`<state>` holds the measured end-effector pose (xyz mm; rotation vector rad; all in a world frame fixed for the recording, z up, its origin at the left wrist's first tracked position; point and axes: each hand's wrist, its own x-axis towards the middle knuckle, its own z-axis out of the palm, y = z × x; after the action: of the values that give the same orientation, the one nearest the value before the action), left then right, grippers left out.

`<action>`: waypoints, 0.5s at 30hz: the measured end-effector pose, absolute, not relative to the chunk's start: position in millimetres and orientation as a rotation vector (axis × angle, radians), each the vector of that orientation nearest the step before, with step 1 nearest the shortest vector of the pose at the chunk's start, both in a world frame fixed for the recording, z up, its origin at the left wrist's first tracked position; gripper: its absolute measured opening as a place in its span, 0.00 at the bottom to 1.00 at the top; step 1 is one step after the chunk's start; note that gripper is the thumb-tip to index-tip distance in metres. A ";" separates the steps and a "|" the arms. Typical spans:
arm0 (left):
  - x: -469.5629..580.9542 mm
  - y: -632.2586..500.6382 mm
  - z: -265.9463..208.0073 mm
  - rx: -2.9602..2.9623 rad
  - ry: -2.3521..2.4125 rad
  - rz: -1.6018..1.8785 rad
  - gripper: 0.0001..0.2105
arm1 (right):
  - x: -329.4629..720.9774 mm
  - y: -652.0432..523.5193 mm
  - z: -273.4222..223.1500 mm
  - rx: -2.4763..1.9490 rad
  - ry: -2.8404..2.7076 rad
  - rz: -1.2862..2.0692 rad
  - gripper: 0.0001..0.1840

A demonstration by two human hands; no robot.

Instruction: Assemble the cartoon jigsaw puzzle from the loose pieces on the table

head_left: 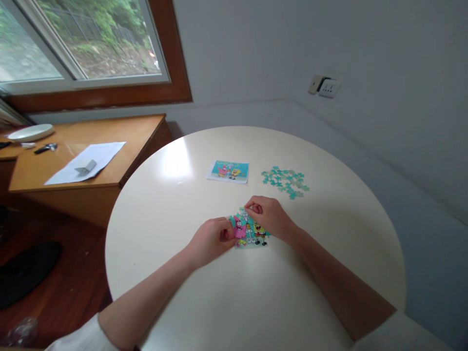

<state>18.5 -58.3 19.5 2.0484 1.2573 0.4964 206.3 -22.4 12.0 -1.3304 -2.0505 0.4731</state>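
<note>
A partly joined jigsaw puzzle [250, 235] lies flat on the white round table, showing a pink starfish, a pale figure and a yellow sponge character. My left hand [214, 239] is curled at its left edge, thumb and forefinger closed on that edge. Over the puzzle's upper right side, my right hand [269, 215] pinches at the top border, its fingertips on a puzzle piece that they mostly hide. Loose teal and pale green puzzle pieces [287, 181] are spread beyond my right hand. Behind the puzzle lies a small reference picture [229, 171] with the same characters.
The round table [164, 204] stands near a wall with a socket [329, 88]. To the left, a wooden desk [109, 129] carries a paper sheet [106, 151], a small grey-white block [85, 166] and a white dish [31, 132]. A window is above it.
</note>
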 end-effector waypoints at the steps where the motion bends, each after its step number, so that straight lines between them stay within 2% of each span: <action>1: 18.7 -58.4 19.3 2.054 1.253 0.491 0.06 | 206.3 -22.6 12.4 -1.330 -2.052 0.470 0.03; 9: 19.3 -59.0 20.2 2.077 1.234 0.478 0.07 | 207.9 -21.4 11.0 -1.340 -2.026 0.453 0.03; 15: 17.8 -58.3 23.4 2.031 1.362 0.699 0.09 | 209.4 -20.5 11.7 -1.352 -1.988 0.408 0.03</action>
<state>17.8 -58.3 23.4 2.0312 1.3621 0.6993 209.4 -20.5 11.7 -1.3519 -1.9882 0.4081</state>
